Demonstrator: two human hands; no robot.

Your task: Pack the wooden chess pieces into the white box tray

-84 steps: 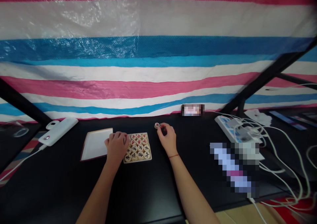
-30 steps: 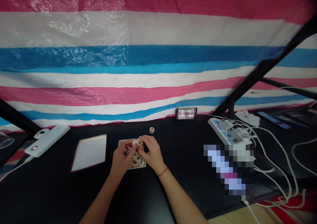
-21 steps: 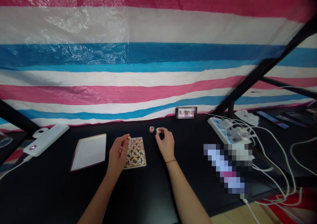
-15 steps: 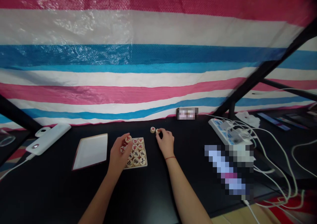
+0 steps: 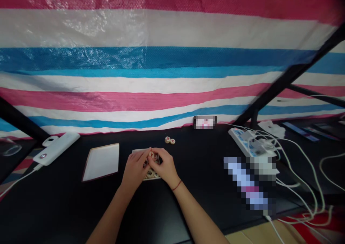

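A shallow white box (image 5: 152,179) of round Chinese chess pieces sits on the black table, largely covered by both hands. Over its left side is my left hand (image 5: 135,166), closed, its fingertips on a red-marked Chinese chess piece (image 5: 151,154). My right hand (image 5: 165,164) reaches over the box from the right, its thumb and fingers closed at the same spot, around red-marked pieces. Exactly which hand bears each piece is partly hidden. Beyond the box, two pieces with red marks, a left one (image 5: 167,139) and a right one (image 5: 173,141), lie side by side on the table.
Left of the box lies an open box lid (image 5: 101,162), white inside. A white device (image 5: 56,149) with a cable is at the far left. To the right are a power strip (image 5: 244,142) with tangled white cables and a blurred-out phone-like object (image 5: 246,184). Striped sheeting (image 5: 161,100) hangs behind.
My right hand has left the two pieces at the back and come left and nearer, over the box, meeting my left hand. The two pieces stay on the table.
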